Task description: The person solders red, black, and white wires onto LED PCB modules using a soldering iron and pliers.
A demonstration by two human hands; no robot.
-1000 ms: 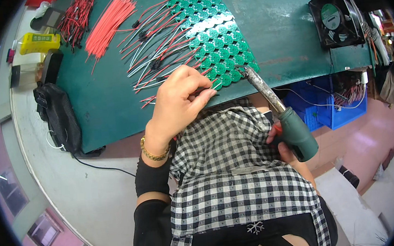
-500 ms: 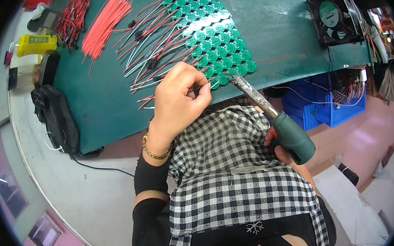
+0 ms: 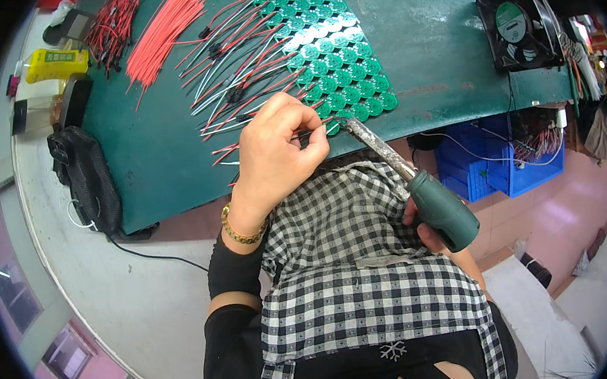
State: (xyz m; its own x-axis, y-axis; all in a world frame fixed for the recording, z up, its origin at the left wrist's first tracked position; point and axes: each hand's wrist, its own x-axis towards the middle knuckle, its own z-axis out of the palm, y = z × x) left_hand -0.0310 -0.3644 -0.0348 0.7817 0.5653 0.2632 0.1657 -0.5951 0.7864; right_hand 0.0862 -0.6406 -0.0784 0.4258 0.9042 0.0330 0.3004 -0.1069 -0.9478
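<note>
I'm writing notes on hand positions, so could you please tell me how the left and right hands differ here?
The left hand pinches a thin wire, while the right hand grips a soldering iron.
The left hand is over the green table; the right hand is lower in the view, beyond its near edge.
The left hand shows mostly whole; the right hand is largely hidden.
Both are bare.
</note>
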